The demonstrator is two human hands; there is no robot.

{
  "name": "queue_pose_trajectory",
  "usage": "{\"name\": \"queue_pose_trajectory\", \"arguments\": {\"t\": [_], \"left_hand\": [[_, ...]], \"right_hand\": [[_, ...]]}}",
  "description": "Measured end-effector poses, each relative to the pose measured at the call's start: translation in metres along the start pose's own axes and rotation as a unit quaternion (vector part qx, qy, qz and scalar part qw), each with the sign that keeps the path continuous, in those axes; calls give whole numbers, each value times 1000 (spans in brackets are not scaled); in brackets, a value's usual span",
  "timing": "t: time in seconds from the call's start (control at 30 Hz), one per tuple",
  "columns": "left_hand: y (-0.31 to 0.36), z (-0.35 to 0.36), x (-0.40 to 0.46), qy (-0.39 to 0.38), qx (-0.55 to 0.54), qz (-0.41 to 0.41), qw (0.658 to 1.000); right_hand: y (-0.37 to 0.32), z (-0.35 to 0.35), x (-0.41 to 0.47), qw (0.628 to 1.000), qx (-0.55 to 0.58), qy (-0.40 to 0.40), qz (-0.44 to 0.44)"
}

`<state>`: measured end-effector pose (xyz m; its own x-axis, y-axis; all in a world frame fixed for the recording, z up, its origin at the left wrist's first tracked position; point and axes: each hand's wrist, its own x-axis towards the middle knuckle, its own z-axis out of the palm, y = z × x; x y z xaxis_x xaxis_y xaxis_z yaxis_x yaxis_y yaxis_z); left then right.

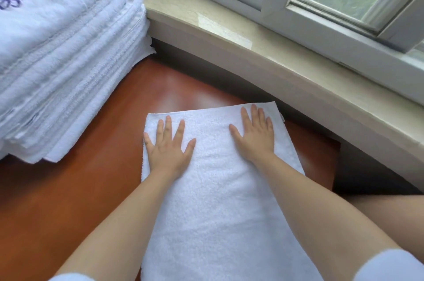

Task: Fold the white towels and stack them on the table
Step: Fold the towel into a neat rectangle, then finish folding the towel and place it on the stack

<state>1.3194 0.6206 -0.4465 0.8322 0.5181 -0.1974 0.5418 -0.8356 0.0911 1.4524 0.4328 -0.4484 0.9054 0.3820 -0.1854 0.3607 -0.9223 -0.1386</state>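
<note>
- Across the lower centre of the frame, a white towel (220,189) lay flat on the worktop (80,189).
- Left hand (168,145) and right hand (254,136) pressed it, fingers spread.
- It looked soft, light and limp; its far corners seemed best for gripping.
- A folded stack (68,62) sat upper left.

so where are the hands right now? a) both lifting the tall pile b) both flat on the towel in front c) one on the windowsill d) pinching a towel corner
b: the left hand and right hand lie open, fingers spread, on the towel on the table.
</note>
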Motion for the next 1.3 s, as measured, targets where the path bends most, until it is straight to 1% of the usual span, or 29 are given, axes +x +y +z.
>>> {"name": "queue_pose_trajectory", "arguments": {"t": [0.13,0.2,0.3,0.37,0.43,0.5,0.6,0.63,0.7,0.77,0.83,0.9,1.0,1.13,1.17,1.2,1.23,1.27,1.3], "left_hand": [[0,0,-17,1,-6,1,1000],[0,3,-38,-4,3,6,1000],[4,2,-63,-21,11,5,1000],[9,-8,-70,-4,11,35,999],[17,-18,-80,14,0,82,997],[25,-21,-102,-4,-21,108,994],[30,-2,-151,-69,-24,103,992],[28,6,-165,-87,-15,97,991],[19,17,-184,-95,1,83,992],[14,21,-196,-74,10,60,995],[17,24,-210,-49,23,61,997],[23,30,-225,-55,18,78,995],[22,37,-224,-62,12,74,995],[18,31,-194,-64,11,77,995],[18,29,-189,-72,8,81,994],[18,28,-187,-81,3,86,993],[18,27,-188,-87,-4,88,992],[17,27,-191,-89,-8,91,992],[14,28,-198,-88,-6,98,991]], "right_hand": [[41,-12,-13,998,-13,-9,66],[58,-14,-38,997,-33,-12,74],[63,-8,-87,996,-38,12,80],[60,-7,-112,996,-44,33,73],[54,-8,-132,998,-23,37,53],[47,-4,-156,999,11,10,46],[46,13,-201,997,11,-31,68],[49,17,-213,996,8,-32,80],[58,19,-230,994,8,-27,103],[68,15,-242,991,17,-27,131],[71,14,-253,988,29,-30,151],[66,19,-264,989,24,-24,145],[58,27,-266,989,25,-11,143],[65,20,-241,990,28,-45,129],[66,17,-236,989,47,-51,129],[68,15,-236,986,82,-40,140],[69,14,-240,977,129,-11,168],[70,16,-247,958,187,27,217],[69,18,-256,922,254,54,285]]}}
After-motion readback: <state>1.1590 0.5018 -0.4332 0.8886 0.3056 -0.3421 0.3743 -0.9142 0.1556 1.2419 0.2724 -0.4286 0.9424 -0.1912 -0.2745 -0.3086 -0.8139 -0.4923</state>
